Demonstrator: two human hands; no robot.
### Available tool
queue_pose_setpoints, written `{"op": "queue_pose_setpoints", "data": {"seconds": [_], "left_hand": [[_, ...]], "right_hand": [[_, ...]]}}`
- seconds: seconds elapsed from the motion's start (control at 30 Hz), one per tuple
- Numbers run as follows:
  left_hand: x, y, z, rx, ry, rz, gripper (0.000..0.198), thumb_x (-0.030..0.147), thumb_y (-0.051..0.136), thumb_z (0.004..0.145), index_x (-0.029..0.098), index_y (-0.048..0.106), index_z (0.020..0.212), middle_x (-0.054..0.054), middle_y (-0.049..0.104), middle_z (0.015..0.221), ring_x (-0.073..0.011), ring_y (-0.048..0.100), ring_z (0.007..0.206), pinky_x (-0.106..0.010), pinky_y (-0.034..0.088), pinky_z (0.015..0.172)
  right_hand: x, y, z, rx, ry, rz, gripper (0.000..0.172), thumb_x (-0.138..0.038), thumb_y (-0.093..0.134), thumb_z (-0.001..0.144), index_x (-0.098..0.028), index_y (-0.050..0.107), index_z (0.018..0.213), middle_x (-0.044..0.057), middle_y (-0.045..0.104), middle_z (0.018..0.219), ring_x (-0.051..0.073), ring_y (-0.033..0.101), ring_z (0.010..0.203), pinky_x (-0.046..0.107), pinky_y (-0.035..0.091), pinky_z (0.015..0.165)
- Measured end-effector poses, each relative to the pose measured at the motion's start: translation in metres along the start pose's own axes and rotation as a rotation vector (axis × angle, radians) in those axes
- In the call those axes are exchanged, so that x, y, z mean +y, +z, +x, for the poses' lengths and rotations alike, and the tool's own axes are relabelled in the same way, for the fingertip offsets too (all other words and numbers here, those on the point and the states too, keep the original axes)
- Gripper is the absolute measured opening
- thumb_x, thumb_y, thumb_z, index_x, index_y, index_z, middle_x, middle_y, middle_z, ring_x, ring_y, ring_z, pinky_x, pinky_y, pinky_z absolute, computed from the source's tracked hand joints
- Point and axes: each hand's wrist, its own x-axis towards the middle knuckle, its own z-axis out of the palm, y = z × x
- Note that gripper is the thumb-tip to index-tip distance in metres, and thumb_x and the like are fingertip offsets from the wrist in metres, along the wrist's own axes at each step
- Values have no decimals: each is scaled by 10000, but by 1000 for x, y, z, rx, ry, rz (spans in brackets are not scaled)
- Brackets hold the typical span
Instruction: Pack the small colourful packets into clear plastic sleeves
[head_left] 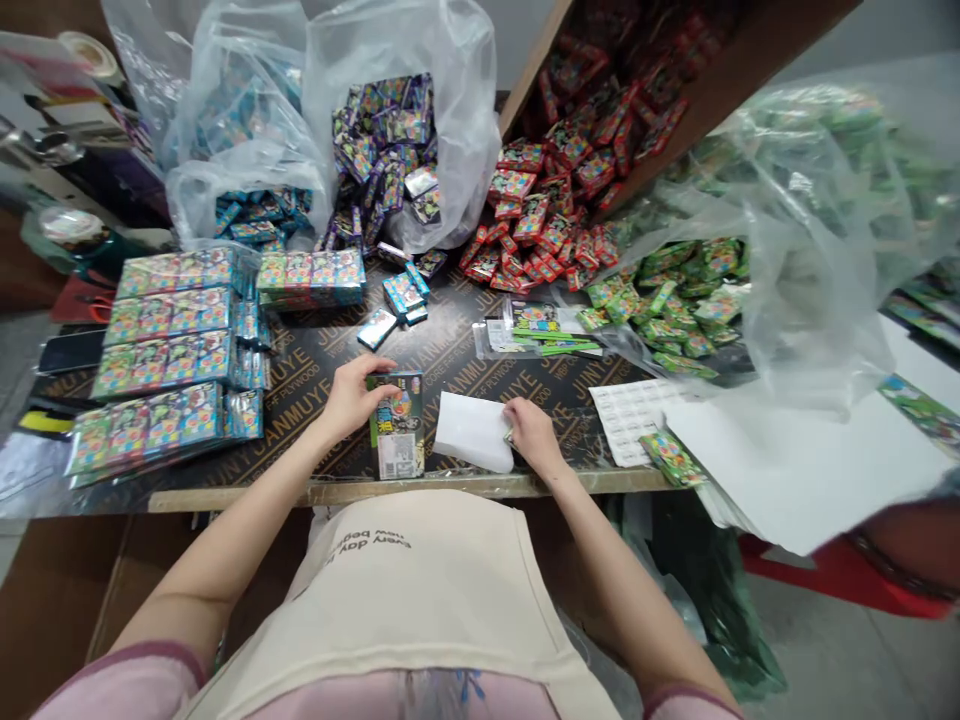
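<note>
In the head view, my left hand [358, 397] curls its thumb and fingers round the upper left of a printed pack [401, 452], dark with green edges and a pale label panel. The pack lies flat near the table's front edge. To its right, a white sheet [472, 432], or possibly a flat white pouch, is pinched at its right side by my right hand [532, 435]. A small greenish bit shows at those fingertips, too small to name. Just beyond my left hand lie several loose small blue boxes [403, 293].
Stacks of film-wrapped packs [165, 345] stand on the left. At the back are bags of blue boxes [262, 215] and purple boxes [386, 140], with heaped red boxes [551, 225] and green packets [686, 300]. A label sheet [626, 420] and white paper [810, 465] lie right.
</note>
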Motion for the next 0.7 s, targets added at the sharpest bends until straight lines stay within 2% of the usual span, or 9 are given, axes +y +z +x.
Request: {"op": "queue_pose_setpoints", "data": {"seconds": [0.1,0.17,0.2,0.3,0.4,0.47,0.53,0.6,0.7], "left_hand": [[5,1,0,9,7,25,109,155,752,701,172,677,778,-23,676,772,-178,622,741,-304,483,706],[7,1,0,5,25,34,107,149,754,699,170,655,732,-22,667,751,-179,615,733,-300,477,691],[9,0,-1,1,34,31,112,144,753,698,168,648,724,-23,663,748,-180,613,736,-299,474,688],[13,-3,-3,0,34,10,86,125,721,721,166,650,746,-28,656,765,-181,608,759,-304,470,711],[14,-6,-4,2,-26,-48,100,86,652,751,172,682,791,-35,671,808,-178,617,790,-294,471,715],[10,-7,-5,1,-96,-122,112,79,652,730,170,695,780,-33,685,790,-174,625,758,-287,477,696],[6,-7,-5,7,-170,-208,66,107,682,700,158,690,742,-31,694,745,-170,629,703,-289,488,684],[3,-6,-5,22,-207,-272,33,144,692,689,150,680,720,-37,703,736,-170,636,685,-294,496,685],[5,-5,-7,50,-186,-275,36,151,660,688,152,675,721,-42,709,755,-174,641,707,-285,489,675]], "right_hand": [[-14,-13,21,61,191,261,162,-260,430,900,-208,524,780,37,645,734,180,595,676,288,432,645],[-38,-27,44,65,245,479,157,-325,486,870,-210,524,769,56,678,866,194,628,811,301,443,718],[-53,-34,58,34,214,576,167,-349,507,859,-208,533,773,68,684,938,203,629,890,307,445,756],[-106,-46,98,-157,81,769,203,-391,570,823,-197,564,764,77,675,1056,203,609,983,303,442,785],[-145,-42,128,-405,-9,814,228,-387,623,767,-182,558,692,59,674,926,166,599,810,277,435,682],[-157,-35,140,-556,-37,821,237,-380,636,746,-177,547,663,18,632,739,131,549,664,257,409,610],[-161,-27,147,-643,-41,816,235,-368,645,729,-172,544,649,-26,558,609,101,483,572,239,372,560],[-160,-23,150,-662,-24,815,226,-355,650,711,-169,543,639,-47,519,566,84,442,533,228,340,531],[-160,-21,150,-632,-1,829,225,-354,652,694,-170,545,620,-51,509,550,77,425,516,220,318,510]]}}
